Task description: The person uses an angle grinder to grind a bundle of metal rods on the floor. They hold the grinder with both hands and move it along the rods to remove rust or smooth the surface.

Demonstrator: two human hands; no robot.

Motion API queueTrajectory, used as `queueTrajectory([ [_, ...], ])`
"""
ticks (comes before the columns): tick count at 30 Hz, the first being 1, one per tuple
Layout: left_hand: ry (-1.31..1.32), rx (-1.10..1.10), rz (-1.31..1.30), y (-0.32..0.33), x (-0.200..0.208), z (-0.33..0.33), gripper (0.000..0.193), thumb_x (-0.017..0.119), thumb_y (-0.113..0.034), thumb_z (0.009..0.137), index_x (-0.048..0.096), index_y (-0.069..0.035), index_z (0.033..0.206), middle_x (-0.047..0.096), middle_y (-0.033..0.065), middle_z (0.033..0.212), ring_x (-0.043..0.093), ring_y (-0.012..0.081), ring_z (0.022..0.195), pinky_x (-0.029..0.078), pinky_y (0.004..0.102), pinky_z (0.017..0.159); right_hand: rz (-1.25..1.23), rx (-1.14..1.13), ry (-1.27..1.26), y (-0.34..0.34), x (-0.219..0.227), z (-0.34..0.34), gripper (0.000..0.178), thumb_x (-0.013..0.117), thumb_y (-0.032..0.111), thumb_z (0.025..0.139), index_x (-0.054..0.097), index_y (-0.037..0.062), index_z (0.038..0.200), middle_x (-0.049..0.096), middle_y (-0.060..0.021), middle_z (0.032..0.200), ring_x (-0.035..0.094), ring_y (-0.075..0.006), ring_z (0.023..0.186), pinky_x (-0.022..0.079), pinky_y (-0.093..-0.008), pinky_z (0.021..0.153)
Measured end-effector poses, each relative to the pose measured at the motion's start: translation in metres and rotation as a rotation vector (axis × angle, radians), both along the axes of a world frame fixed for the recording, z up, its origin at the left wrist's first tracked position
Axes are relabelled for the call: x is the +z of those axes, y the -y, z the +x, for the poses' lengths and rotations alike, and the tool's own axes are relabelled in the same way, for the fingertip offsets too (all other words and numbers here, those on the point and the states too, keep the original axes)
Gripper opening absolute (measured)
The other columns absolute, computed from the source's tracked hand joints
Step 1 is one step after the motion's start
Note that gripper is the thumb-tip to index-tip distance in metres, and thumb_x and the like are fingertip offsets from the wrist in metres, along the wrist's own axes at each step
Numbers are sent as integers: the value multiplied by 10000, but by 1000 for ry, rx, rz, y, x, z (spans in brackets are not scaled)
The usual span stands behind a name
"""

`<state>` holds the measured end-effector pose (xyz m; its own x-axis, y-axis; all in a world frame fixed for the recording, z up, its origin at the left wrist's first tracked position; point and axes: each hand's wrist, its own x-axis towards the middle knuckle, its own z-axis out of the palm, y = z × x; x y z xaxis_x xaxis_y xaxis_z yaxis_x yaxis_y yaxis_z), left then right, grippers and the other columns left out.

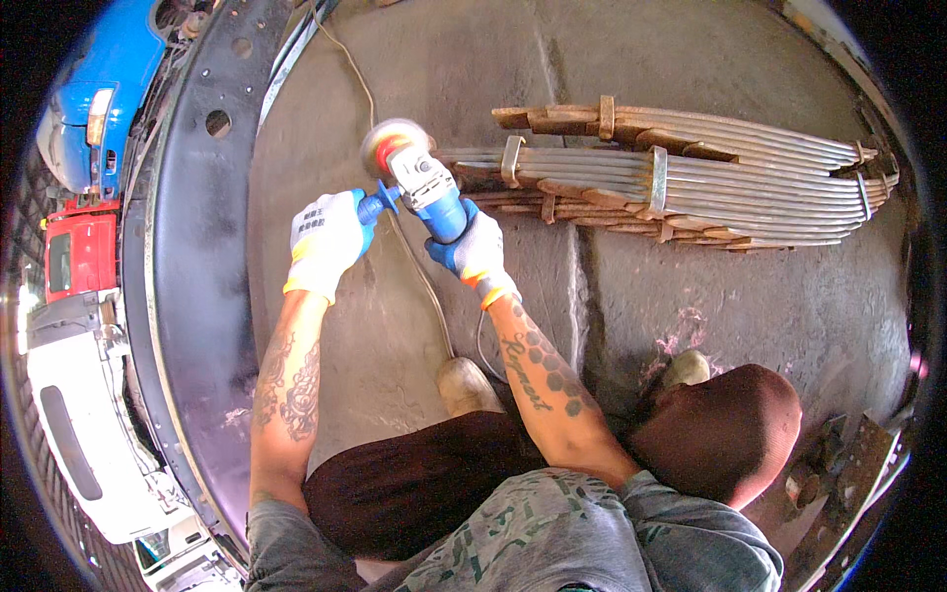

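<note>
- Since the disc (395, 139) shows as a blur, it is best treated as spinning, and skin and cloth should be held clear of its rim.
- The grinder (442, 212) is held at upper centre of the frame, its disc just beside the left end of the springs (750, 189); whether metal is being touched cannot be told.
- The side handle (374, 206) is wrapped by the closed fingers of the left hand (329, 241), and the grinder's blue body is gripped by the curled fingers of the right hand (476, 251). Both holds should be firm, so that any kick is absorbed.
- The springs lie side by side on the floor (631, 326), across the upper right of the frame. Light, even pressure is probably best applied, with the disc passed along the leaves.
- Stepped leaf ends and each upright clamp (657, 182) should be approached gently, as the rim could be snagged there.
- The cord (430, 286) is run beneath the grinder toward the left shoe (468, 388), at lower centre; it should be led aside before the stance is changed.
- Sparks should be directed away from the bare forearms (292, 385).
</note>
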<state>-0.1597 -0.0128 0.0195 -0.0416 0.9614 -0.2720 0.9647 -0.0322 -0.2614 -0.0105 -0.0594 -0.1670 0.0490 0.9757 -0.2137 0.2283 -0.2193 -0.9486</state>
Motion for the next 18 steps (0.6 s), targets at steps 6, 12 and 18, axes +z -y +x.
queueTrajectory([
  [6, -20, -31, 52, 3, -10, -17, 270, 660, -385, 977, 763, -137, 1002, 773, 212, 962, 745, 451, 929, 584, 560, 828, -7, -21, -33, -2, -10, -22, 595, 936, 349, 627, 703, 90, 1110, 792, -204, 997, 774, -402, 923, 608, -468, 845],
  [12, -21, -42, 62, 9, -28, -33, 273, 636, -396, 993, 751, -150, 1026, 775, 201, 960, 746, 446, 931, 588, 560, 817, 37, -99, -19, 6, -25, -35, 563, 924, 344, 646, 686, 98, 1093, 789, -192, 953, 771, -407, 881, 610, -468, 820],
  [18, -46, -76, 31, -9, -15, -26, 190, 691, -261, 924, 753, -163, 1075, 783, 175, 979, 755, 417, 931, 596, 541, 817, 19, -160, -75, 1, -23, -43, 562, 921, 339, 644, 681, 75, 1079, 787, -197, 941, 777, -378, 848, 612, -448, 806],
])
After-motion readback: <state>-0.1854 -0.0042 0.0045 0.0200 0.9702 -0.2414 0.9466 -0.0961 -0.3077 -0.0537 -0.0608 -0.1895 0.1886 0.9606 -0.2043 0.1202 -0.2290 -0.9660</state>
